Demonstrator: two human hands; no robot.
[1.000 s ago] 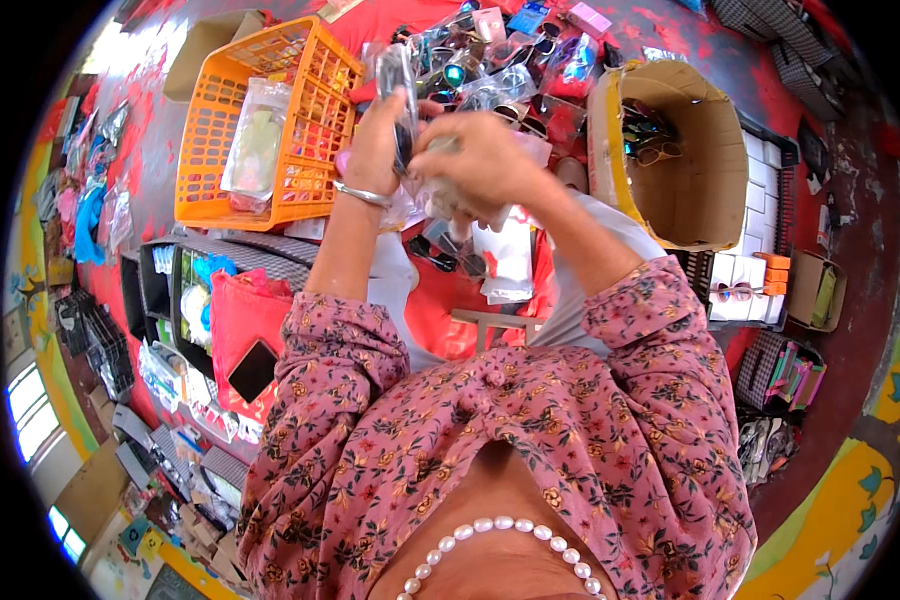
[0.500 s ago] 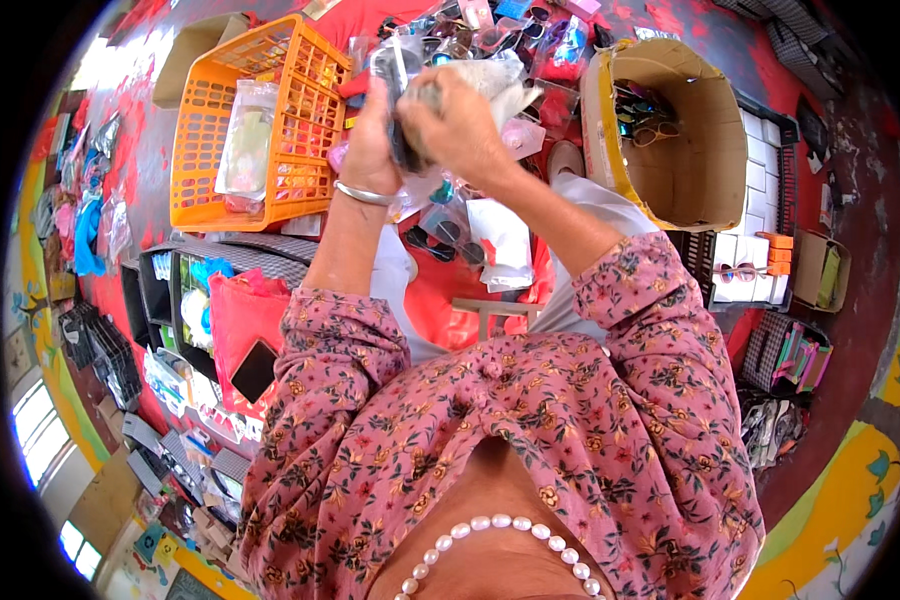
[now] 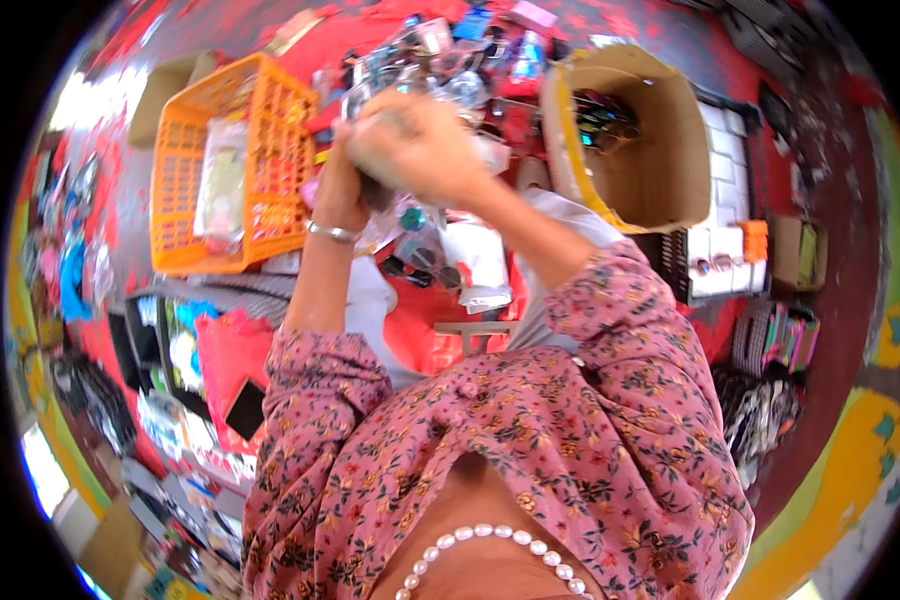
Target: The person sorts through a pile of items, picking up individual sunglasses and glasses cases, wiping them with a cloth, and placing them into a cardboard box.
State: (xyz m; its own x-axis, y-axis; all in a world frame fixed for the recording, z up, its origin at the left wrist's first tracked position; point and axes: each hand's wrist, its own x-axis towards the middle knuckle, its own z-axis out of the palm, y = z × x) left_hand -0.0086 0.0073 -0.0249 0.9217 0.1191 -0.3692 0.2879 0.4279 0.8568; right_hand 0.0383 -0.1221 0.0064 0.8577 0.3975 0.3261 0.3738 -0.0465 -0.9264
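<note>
In front of me, my left hand [image 3: 338,190], with a silver bangle at the wrist, is closed around a dark, smooth-looking item [image 3: 376,194]. Most of that item is hidden behind my right hand [image 3: 425,148], which presses over it and is smeared by motion. A greyish-white cloth [image 3: 398,122] shows in patches among the right fingers. Just beyond both hands lies a heap of sunglasses and clear plastic packets [image 3: 460,85]. Below them, near my knees, more sunglasses [image 3: 425,255] rest beside a white packet [image 3: 475,262].
An orange plastic basket [image 3: 170,220] with a clear packet [image 3: 222,185] inside stands at left. To the right is an open cardboard box [image 3: 660,150] holding several sunglasses [image 3: 605,120]. Beside it a black crate [image 3: 676,265] carries white boxes. A phone [image 3: 245,408] lies on a red bag [image 3: 232,350].
My right hand has shifted left over the dark item, covering more of it. The cloth's loose end no longer shows to its right. The whole view has shifted slightly.
</note>
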